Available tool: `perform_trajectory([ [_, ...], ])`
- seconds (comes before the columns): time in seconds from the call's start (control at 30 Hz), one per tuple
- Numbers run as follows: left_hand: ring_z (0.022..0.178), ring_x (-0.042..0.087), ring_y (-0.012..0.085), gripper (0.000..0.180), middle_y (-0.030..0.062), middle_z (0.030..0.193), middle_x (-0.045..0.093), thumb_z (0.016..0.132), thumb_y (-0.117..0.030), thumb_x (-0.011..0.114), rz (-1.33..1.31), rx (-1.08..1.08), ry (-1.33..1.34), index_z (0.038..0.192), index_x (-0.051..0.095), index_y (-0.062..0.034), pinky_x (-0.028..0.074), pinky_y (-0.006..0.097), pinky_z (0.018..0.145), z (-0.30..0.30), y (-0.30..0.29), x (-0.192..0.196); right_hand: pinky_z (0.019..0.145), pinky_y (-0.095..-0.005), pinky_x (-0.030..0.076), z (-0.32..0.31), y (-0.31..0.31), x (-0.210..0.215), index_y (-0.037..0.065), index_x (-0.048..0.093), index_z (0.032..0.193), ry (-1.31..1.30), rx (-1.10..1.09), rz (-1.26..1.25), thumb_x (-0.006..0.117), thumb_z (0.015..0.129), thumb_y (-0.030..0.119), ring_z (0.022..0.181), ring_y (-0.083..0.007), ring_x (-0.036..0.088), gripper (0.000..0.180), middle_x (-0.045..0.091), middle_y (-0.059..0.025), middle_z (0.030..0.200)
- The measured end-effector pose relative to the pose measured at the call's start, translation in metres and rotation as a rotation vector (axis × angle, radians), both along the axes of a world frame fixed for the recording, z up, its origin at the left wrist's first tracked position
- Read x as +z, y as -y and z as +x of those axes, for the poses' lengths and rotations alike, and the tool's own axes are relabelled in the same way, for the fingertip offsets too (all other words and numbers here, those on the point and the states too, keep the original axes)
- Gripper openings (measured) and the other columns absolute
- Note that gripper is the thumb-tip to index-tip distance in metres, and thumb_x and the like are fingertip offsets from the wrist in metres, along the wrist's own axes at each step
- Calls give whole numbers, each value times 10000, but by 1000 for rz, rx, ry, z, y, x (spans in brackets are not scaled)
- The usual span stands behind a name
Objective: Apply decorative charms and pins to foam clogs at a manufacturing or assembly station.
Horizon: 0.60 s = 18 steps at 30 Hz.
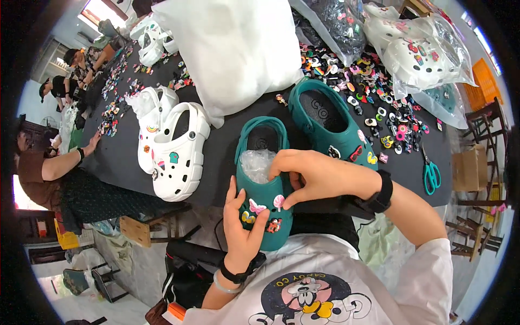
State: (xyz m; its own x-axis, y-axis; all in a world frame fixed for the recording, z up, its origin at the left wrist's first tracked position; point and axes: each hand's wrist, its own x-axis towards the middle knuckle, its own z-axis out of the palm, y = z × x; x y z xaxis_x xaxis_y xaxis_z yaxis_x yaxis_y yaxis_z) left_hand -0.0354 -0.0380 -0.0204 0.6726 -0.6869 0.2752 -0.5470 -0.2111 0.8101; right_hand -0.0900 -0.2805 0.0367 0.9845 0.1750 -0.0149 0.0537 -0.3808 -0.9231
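Observation:
My left hand (242, 227) is wrapped around the left side of a teal clog (279, 238), its fingers along the edge and thumb across the top. On that clog's upper are a pink butterfly charm (257, 206), a yellow flip-flop charm and a red-and-black figure charm. My right hand (311, 176) grips the rim of the opening, fingertips inside and thumb beside a pink round charm (279, 202). Crumpled clear plastic (257, 165) fills the clog's opening. A second teal clog (322, 116) with charms, among them red sunglasses, lies just beyond my right hand.
White clogs with charms (181, 157) stand to the left. Scissors with teal handles (431, 176) lie at the right edge of the black table (227, 135). Loose charms (374, 103) spread behind, near a big white bag (244, 54) and bagged clogs (420, 59). Other people sit at left.

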Motion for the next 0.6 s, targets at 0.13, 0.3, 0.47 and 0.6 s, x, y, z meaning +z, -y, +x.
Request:
perform_trajectory([
  [0.13, 1369, 347, 336, 515, 270, 1505, 293, 886, -96, 647, -34, 8, -63, 1324, 391, -13, 257, 425, 1116, -2, 1, 0, 581, -358, 510, 20, -7, 9, 7, 634, 961, 30, 138, -202, 809, 654, 161, 665, -226, 674, 386, 651, -121, 812],
  [0.3, 1364, 353, 329, 495, 259, 1503, 300, 899, -107, 634, -27, 14, -34, 1321, 392, -17, 261, 424, 1113, -3, 1, -1, 537, -360, 473, 23, -11, 10, 33, 661, 910, -185, 220, -194, 774, 701, 134, 515, -250, 638, 258, 633, -94, 619],
  [0.47, 1371, 346, 327, 482, 253, 1501, 308, 908, -99, 619, -31, 16, -54, 1326, 391, -25, 255, 425, 1119, -2, 1, -1, 637, -388, 512, 10, -20, -1, 69, 677, 958, 64, -12, -333, 787, 669, 155, 729, -266, 691, 322, 663, -122, 727],
  [0.6, 1357, 367, 341, 469, 261, 1504, 305, 886, -93, 643, -35, 25, -78, 1296, 428, -10, 277, 420, 1107, -1, 1, 2, 704, -398, 509, 8, -14, -6, 31, 664, 957, 23, 27, -263, 799, 663, 158, 819, -273, 680, 348, 672, -149, 810],
])
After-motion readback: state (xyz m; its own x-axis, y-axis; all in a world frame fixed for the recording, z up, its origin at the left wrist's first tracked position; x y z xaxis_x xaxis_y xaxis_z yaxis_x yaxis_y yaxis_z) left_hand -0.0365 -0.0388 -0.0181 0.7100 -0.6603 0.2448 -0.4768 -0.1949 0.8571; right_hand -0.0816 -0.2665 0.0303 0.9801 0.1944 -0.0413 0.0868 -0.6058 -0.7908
